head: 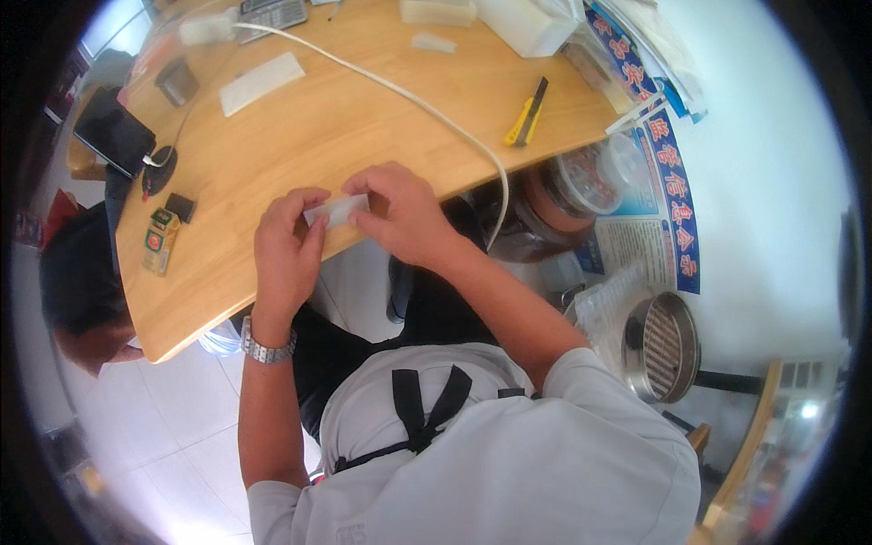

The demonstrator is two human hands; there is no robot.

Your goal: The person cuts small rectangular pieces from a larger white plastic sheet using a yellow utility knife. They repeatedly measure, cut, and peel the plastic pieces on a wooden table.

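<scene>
Above the near edge of the wooden table (354, 129), a small pale rectangular piece (337, 210) spans my two hands; I cannot tell its material. My left hand (291, 238) pinches its left end between thumb and fingers, with a metal-band watch on that wrist. At the other end, my right hand (400, 214) grips it the same way. A yellow snap-off utility knife (523, 126) lies on the table beyond my right hand. Farther off to the left rests a flat white rectangular slab (262, 83).
A white cable (409, 92) crosses the table and hangs over its edge. At left are a small carton (161, 244), a dark small block (180, 207) and a black-screened device (116, 133). A calculator (272, 15) and a white container (535, 30) stand farther back. Below right is a large jar (531, 218).
</scene>
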